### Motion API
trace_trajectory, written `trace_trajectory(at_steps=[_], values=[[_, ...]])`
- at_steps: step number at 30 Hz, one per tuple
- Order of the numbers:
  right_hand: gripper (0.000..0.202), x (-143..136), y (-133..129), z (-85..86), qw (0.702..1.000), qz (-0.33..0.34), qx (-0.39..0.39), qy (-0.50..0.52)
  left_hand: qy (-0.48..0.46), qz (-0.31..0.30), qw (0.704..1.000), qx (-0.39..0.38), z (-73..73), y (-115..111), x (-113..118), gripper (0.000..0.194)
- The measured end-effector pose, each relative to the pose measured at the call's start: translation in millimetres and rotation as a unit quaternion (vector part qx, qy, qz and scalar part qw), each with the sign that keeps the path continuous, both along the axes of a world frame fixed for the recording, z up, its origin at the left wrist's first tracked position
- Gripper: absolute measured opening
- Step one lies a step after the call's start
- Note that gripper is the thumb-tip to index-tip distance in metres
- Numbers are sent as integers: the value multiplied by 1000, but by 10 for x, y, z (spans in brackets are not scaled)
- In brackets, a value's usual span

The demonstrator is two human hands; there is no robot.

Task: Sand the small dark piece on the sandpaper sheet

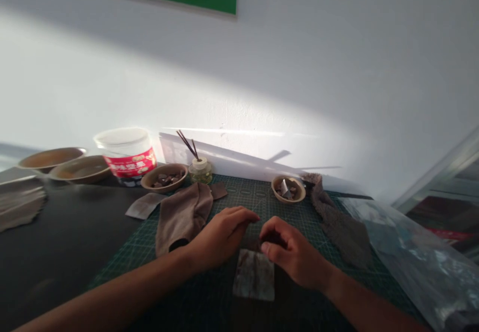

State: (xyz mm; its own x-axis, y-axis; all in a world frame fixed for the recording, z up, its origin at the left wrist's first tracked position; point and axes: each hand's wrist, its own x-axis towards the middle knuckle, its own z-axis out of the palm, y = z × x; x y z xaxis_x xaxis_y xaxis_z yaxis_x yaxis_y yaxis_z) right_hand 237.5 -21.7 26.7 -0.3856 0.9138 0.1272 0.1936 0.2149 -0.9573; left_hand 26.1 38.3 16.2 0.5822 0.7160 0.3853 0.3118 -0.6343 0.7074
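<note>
My left hand [223, 237] hovers low over the green cutting mat [250, 192], its fingers stretched out together toward the right. Just across from it, my right hand [294, 252] has curled fingers with the thumb drawn in against them. What those fingers hold, if anything, is too dark to make out. Below and between the hands lies a square greyish piece with brown streaks [254, 276]; its material is unclear. A brown cloth [183, 215] rests beside my left hand, with a dark rounded object [178, 245] at its lower edge, partly behind my wrist.
Small bowls of brown pieces stand at the back left [164, 178] and back right [288, 189]. A white tub [129, 155], reed diffuser [200, 170] and wide shallow bowls [80, 168] line the wall. To the right lie a fuzzy cloth [340, 227] and clear plastic [419, 257].
</note>
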Motion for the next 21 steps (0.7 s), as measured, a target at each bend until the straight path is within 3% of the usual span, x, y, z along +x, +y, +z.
trace_trajectory(at_steps=[2, 4, 6, 9, 14, 21], values=[[8, -50, -82, 48, 981, -1, 127, -148, 29, -13, 999, 12, 57, -64, -57, 23], [10, -111, -153, 20, 942, 13, 218, -254, 61, -35, 997, 26, 86, -167, -121, 22], [12, -167, -201, -57, 904, 23, 255, -342, 102, -48, 993, 48, 77, -277, -187, 26], [10, -215, -230, -152, 862, 37, 249, -440, 156, -41, 984, 81, 15, -382, -267, 33], [12, -174, -230, -64, 853, 47, 224, -470, 199, -46, 975, 82, -59, -393, -323, 29], [13, -76, -170, -29, 844, 132, 266, -446, 231, -83, 966, 82, -49, -372, -357, 25]])
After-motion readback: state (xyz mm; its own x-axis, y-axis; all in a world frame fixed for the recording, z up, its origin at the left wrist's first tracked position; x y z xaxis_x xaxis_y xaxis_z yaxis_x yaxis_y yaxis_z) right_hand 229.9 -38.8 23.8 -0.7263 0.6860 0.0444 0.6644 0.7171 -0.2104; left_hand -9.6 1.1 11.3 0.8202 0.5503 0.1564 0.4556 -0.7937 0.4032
